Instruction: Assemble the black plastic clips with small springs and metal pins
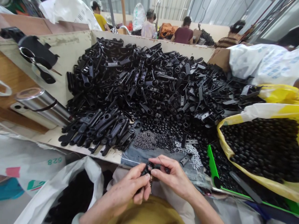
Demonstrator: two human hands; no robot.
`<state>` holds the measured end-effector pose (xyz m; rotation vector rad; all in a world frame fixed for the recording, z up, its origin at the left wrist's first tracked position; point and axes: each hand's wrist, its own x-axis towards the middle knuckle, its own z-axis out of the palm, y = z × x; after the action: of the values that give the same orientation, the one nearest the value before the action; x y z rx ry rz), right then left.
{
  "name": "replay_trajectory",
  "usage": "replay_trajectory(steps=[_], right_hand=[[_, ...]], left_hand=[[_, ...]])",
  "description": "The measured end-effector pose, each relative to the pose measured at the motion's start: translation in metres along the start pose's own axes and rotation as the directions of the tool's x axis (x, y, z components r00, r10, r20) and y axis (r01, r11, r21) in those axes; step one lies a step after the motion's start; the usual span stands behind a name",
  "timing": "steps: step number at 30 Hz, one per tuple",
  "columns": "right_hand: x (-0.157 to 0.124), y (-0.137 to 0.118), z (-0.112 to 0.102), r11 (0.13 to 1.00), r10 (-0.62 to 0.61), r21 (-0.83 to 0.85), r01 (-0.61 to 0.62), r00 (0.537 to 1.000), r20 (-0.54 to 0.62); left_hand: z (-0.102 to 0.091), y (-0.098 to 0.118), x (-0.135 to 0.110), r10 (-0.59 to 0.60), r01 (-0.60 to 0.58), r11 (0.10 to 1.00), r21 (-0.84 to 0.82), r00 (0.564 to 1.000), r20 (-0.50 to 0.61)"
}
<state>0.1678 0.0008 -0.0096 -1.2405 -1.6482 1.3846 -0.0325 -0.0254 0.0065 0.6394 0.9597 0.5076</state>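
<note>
My left hand [136, 183] is closed around a small black plastic part [147, 168] above my lap. The fingers of my right hand [169, 172] pinch at the same part from the other side, and they cover much of it. Just beyond my hands, a dark mat [137, 158] bears small silver pins [196, 158], brownish little springs or pins [146, 140] and black round pieces [165, 124]. Long black plastic arms [112, 124] lie in a pile to the left of the mat. Whether my right fingers hold a tiny piece is hidden.
A large heap of black plastic parts [140, 77] fills the walled bench. A steel flask [43, 102] leans at left. Sacks of black pieces stand at lower left [93, 168] and right [224, 133], beside a green tray [212, 165]. Several people sit at the back.
</note>
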Motion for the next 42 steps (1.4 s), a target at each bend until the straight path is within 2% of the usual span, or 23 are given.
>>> replay_trajectory(steps=[6, 11, 14, 16, 18, 20, 22, 24, 27, 33, 38, 42], right_hand=[[0.001, 0.000, -0.005, 0.999, 0.025, 0.030, -0.027, 0.999, 0.047], [0.002, 0.001, -0.006, 1.000, 0.021, 0.014, -0.022, 0.998, 0.056], [0.004, 0.002, -0.009, 0.999, -0.011, -0.046, 0.011, 1.000, 0.014], [0.007, 0.004, -0.012, 0.985, -0.058, -0.166, 0.041, 0.994, -0.097], [0.012, 0.007, -0.015, 0.945, -0.121, -0.322, 0.052, 0.973, -0.198], [0.019, 0.009, -0.016, 0.892, -0.162, -0.450, 0.046, 0.962, -0.222], [0.026, 0.010, -0.014, 0.848, -0.176, -0.528, 0.042, 0.962, -0.206], [0.032, 0.009, -0.011, 0.811, -0.186, -0.584, 0.042, 0.964, -0.190], [0.040, 0.008, -0.005, 0.767, -0.179, -0.641, 0.033, 0.970, -0.165], [0.044, 0.010, 0.000, 0.726, -0.152, -0.687, 0.017, 0.979, -0.137], [0.045, 0.011, 0.000, 0.702, -0.160, -0.712, 0.000, 0.974, -0.158], [0.034, 0.011, -0.005, 0.714, -0.202, -0.700, 0.026, 0.964, -0.170]], left_hand=[[0.005, 0.009, 0.001, -0.030, 0.030, 0.999, 0.043, 0.999, 0.015], [0.000, -0.002, 0.005, -0.013, 0.013, 0.999, 0.030, 1.000, -0.018], [-0.004, -0.007, 0.014, 0.064, -0.050, 0.994, 0.097, 0.988, -0.142], [-0.006, -0.003, 0.023, 0.192, -0.132, 0.963, 0.235, 0.948, -0.254], [-0.008, 0.006, 0.036, 0.385, -0.209, 0.853, 0.479, 0.870, -0.307], [-0.009, 0.015, 0.048, 0.542, -0.217, 0.692, 0.689, 0.786, -0.297], [-0.010, 0.024, 0.056, 0.602, -0.158, 0.583, 0.797, 0.742, -0.293], [-0.010, 0.030, 0.061, 0.620, -0.097, 0.529, 0.843, 0.723, -0.306], [-0.010, 0.032, 0.061, 0.633, 0.008, 0.407, 0.913, 0.718, -0.288], [-0.006, 0.031, 0.065, 0.614, 0.102, 0.165, 0.981, 0.768, -0.183], [-0.007, 0.031, 0.066, 0.607, 0.088, 0.043, 0.995, 0.789, -0.096], [-0.013, 0.031, 0.068, 0.608, 0.069, -0.012, 0.998, 0.793, -0.048]])
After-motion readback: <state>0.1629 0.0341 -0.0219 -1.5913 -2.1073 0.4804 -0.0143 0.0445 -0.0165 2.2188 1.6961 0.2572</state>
